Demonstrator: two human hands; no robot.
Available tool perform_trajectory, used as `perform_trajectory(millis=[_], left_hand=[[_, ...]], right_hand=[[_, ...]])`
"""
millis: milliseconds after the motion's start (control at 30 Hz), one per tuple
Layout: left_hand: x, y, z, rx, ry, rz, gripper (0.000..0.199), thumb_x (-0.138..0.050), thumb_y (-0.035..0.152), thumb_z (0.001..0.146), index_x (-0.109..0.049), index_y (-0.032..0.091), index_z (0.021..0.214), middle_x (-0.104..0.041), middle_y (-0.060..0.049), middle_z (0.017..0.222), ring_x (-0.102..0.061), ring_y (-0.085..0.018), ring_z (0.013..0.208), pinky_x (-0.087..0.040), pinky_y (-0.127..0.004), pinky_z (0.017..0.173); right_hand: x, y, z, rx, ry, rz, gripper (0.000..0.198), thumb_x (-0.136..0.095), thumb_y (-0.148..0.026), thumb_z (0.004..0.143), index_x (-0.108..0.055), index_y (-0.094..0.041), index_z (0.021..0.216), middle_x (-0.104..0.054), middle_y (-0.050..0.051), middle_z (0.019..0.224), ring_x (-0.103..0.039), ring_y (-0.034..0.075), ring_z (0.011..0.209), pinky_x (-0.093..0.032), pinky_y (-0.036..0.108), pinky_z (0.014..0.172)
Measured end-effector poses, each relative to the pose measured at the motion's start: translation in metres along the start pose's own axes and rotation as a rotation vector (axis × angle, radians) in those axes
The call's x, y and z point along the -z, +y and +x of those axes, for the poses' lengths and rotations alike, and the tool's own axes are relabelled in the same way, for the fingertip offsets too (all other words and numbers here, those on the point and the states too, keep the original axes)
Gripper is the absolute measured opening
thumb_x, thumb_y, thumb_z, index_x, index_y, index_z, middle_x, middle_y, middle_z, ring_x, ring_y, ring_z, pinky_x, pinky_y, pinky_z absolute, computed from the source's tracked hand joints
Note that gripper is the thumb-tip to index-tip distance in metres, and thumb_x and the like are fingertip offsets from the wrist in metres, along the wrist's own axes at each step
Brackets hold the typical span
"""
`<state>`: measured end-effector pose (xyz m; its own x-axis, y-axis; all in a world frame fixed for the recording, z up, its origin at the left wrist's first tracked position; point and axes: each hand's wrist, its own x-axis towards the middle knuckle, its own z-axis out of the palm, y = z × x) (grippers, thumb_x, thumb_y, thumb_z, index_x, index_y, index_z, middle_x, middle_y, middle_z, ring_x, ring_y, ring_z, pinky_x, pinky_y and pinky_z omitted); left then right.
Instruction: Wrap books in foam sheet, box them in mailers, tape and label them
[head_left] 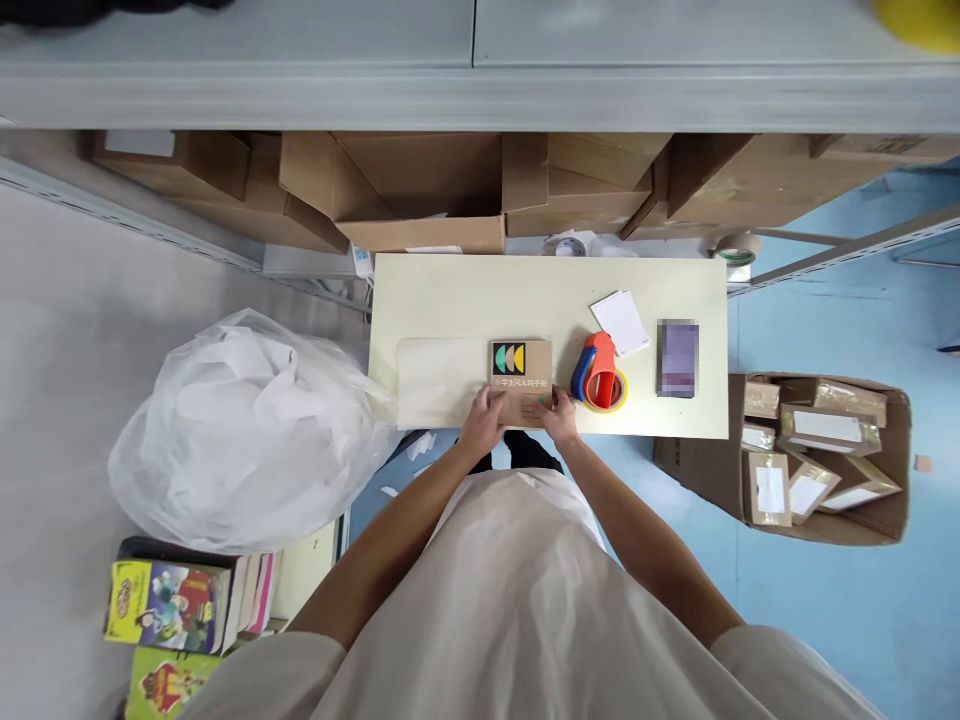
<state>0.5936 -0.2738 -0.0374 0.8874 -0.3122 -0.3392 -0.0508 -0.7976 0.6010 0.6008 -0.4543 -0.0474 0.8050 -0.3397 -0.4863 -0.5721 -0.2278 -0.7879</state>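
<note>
A brown booklet with green, tan and yellow half circles on its cover lies near the front edge of the cream table. My left hand holds its lower left side, fingers bent over the edge. At the lower right corner, my right hand pinches the booklet between thumb and fingers. Under and to the left of it spreads a thin whitish sheet or sleeve. Just right of my right hand sits a red and blue tape dispenser, with white paper slips behind it.
A purple, blurred-out flat object lies at the table's right. A large clear bag of white material stands left, above stacked books. An open carton of small parcels is at right. Shelved cardboard boxes line the back.
</note>
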Motion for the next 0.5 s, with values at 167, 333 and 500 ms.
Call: perform_trajectory(millis=[167,333,500], left_hand=[[0.001,-0.007,-0.002,-0.052,0.021,-0.053,0.063,-0.066,0.012,0.074,-0.043,0.019,0.132,-0.029,-0.016,0.141,-0.043,-0.032,0.127,-0.042,-0.048,0.104],[0.005,-0.012,-0.005,-0.067,0.011,-0.086,0.064,-0.068,0.015,0.074,-0.043,0.02,0.132,-0.031,-0.016,0.141,-0.05,-0.03,0.12,-0.044,-0.048,0.101],[0.0,-0.002,0.0,-0.09,-0.036,-0.159,0.066,-0.064,0.016,0.078,-0.035,0.02,0.137,-0.03,-0.016,0.145,-0.043,-0.029,0.129,-0.042,-0.045,0.104]], right_hand=[[0.0,-0.007,-0.009,-0.01,-0.071,0.271,0.04,-0.066,-0.036,0.062,-0.053,-0.021,0.097,-0.066,0.006,0.095,-0.061,0.022,0.085,-0.05,0.039,0.078],[0.003,-0.019,-0.017,-0.106,-0.005,0.288,0.05,-0.067,-0.036,0.061,-0.048,-0.021,0.104,-0.065,0.002,0.079,-0.062,0.02,0.073,-0.05,0.035,0.068],[0.013,-0.033,-0.025,-0.03,0.076,0.103,0.058,-0.066,-0.036,0.063,-0.048,-0.019,0.116,-0.066,0.003,0.084,-0.062,0.02,0.078,-0.05,0.036,0.074]])
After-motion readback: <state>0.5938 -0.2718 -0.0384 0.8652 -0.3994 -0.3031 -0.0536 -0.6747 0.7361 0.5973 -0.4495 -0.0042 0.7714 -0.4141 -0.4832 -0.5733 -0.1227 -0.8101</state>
